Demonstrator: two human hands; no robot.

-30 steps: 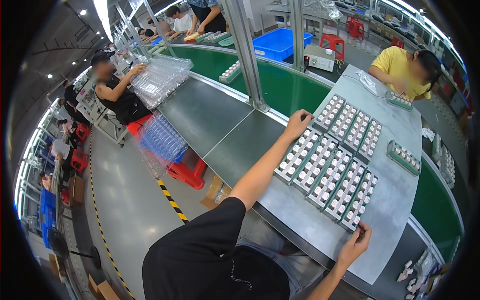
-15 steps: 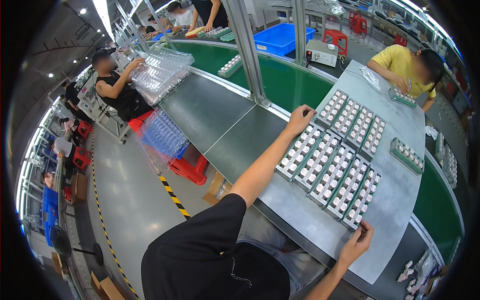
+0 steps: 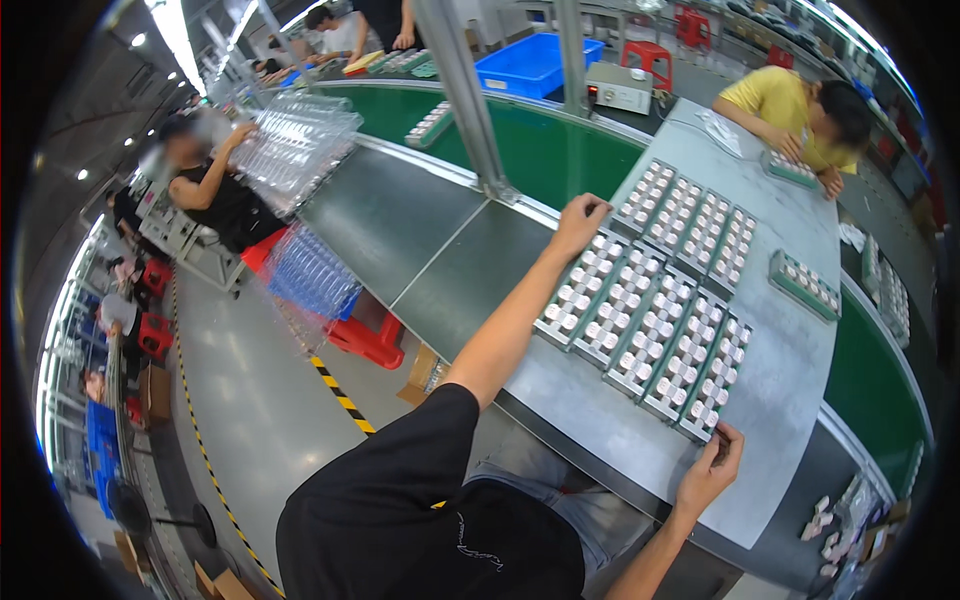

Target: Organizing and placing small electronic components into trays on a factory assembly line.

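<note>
On the grey metal table, several long green trays (image 3: 655, 330) lie side by side in a near row, each filled with white-topped round parts. My left hand (image 3: 580, 226) is at the far left corner of this row, fingers curled together by the tray end; whether they grip anything is hidden. At the near end of the rightmost tray (image 3: 716, 385), my right hand (image 3: 710, 470) has its thumb and fingers apart, fingertips touching or very close to the tray's corner. Just beyond is a second row of similar trays (image 3: 690, 225).
A single filled tray (image 3: 805, 285) lies to the right. Across the table, a person in yellow (image 3: 790, 105) works at another tray (image 3: 790, 168). Beyond a metal post (image 3: 460, 100) runs a green conveyor belt (image 3: 570, 155). At left, another person holds clear plastic trays (image 3: 295, 140).
The whole view has shifted slightly left and up. Both my hands keep about the same place against the trays. The person in yellow has brought the other hand closer to their tray.
</note>
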